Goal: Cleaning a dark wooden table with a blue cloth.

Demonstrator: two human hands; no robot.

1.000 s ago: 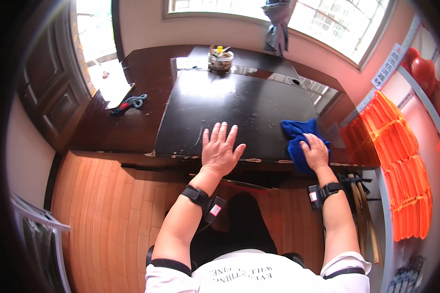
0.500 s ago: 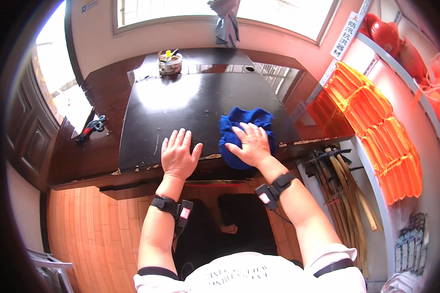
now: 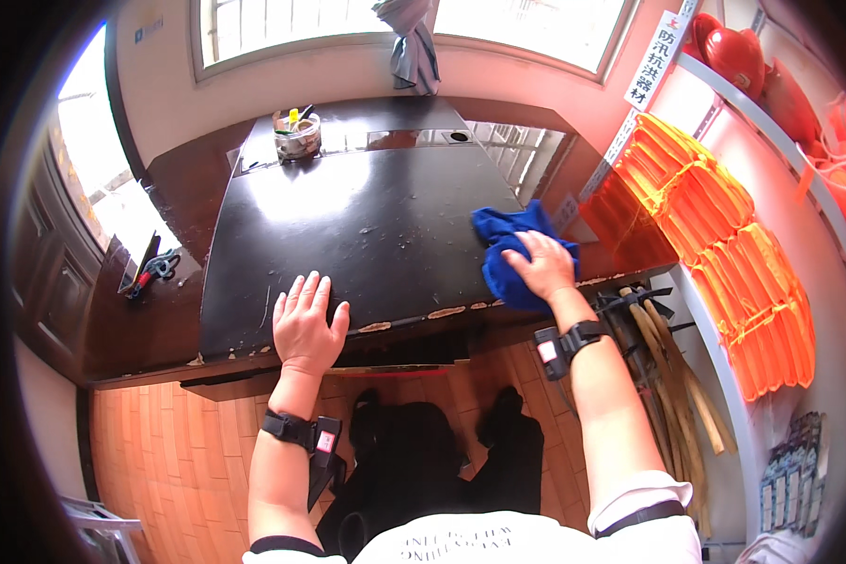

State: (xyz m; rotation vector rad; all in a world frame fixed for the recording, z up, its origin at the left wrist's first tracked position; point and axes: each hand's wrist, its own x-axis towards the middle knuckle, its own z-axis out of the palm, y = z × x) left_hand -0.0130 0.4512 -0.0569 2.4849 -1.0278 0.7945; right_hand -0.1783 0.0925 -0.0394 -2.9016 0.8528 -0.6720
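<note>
My right hand (image 3: 542, 266) is on a crumpled blue cloth (image 3: 511, 274) at the right front of the dark desk (image 3: 367, 226). Its fingers curve over the cloth, pressing it to the desktop, and its thumb points left. The cloth spreads out beyond the fingertips and hangs a little toward the front edge. Palm down, my left hand (image 3: 307, 324) rests near the chipped front edge of the desk with its fingers stretched out. It holds nothing. Each wrist wears a black strap with a small black box.
A clear tub (image 3: 297, 141) with small items stands at the back of the desk. Scissors (image 3: 157, 271) lie at the left. To the right are folded orange vests (image 3: 714, 254), red helmets (image 3: 731, 61) on a shelf, and wooden-handled tools (image 3: 672, 367) below the desk edge.
My right hand and the blue cloth have slid right across the desktop. My left hand has shifted slightly left, still flat. The whole view has also moved a little.
</note>
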